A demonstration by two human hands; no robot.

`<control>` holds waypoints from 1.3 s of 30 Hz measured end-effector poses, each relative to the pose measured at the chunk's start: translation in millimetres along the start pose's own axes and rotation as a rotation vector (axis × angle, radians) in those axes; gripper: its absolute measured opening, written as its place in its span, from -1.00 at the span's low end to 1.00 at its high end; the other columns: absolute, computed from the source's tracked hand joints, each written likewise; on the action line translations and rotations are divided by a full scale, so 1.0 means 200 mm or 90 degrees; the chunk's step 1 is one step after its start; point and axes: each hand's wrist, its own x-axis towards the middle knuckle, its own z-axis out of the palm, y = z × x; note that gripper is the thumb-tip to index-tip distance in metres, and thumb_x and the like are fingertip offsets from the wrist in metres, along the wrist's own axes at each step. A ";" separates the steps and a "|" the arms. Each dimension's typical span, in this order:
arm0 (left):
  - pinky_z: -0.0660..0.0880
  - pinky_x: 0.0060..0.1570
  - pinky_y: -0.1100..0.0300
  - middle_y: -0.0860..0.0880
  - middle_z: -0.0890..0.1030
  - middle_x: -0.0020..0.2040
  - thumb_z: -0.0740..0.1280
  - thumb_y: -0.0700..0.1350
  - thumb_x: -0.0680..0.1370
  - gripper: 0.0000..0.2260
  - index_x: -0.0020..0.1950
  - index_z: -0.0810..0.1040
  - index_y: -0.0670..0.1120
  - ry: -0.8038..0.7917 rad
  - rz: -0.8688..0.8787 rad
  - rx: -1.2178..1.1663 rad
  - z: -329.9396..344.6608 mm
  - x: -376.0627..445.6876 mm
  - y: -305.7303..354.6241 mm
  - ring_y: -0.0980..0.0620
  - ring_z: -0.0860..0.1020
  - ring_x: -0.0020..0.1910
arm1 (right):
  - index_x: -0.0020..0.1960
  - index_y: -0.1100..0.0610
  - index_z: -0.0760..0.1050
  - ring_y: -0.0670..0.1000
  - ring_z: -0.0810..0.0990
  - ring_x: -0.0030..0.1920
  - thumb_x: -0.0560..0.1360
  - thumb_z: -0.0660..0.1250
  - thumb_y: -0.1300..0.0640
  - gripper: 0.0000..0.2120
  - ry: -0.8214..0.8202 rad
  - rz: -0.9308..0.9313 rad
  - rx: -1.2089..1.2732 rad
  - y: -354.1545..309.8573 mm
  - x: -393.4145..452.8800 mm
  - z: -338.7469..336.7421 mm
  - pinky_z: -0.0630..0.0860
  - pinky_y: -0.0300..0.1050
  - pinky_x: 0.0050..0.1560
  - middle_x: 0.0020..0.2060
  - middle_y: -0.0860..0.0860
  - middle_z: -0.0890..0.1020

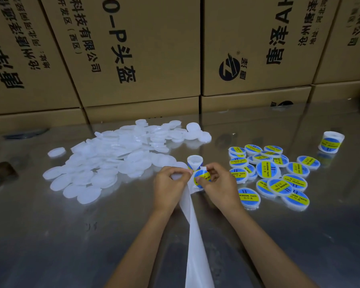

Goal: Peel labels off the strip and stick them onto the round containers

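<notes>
Left hand pinches the white backing strip; right hand grips a blue-yellow label, seemingly half peeled, near the unlabelled containers.

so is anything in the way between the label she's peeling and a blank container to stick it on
Nothing visible blocks it. The right hand pinches the blue and yellow label at the strip, and the left hand holds a blank white container right beside it, with only the fingers between them.
</notes>
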 end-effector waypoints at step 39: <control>0.43 -0.12 0.27 -0.08 0.68 -0.17 0.51 -0.17 0.48 -0.90 -0.19 0.71 -0.19 -0.018 -0.100 -0.019 -0.01 0.01 0.01 0.10 0.54 -0.21 | -0.20 0.09 0.50 -0.13 0.49 -0.35 0.47 0.39 0.30 -0.84 -0.059 0.185 0.288 -0.15 -0.03 -0.18 0.44 -0.28 -0.26 -0.33 -0.08 0.58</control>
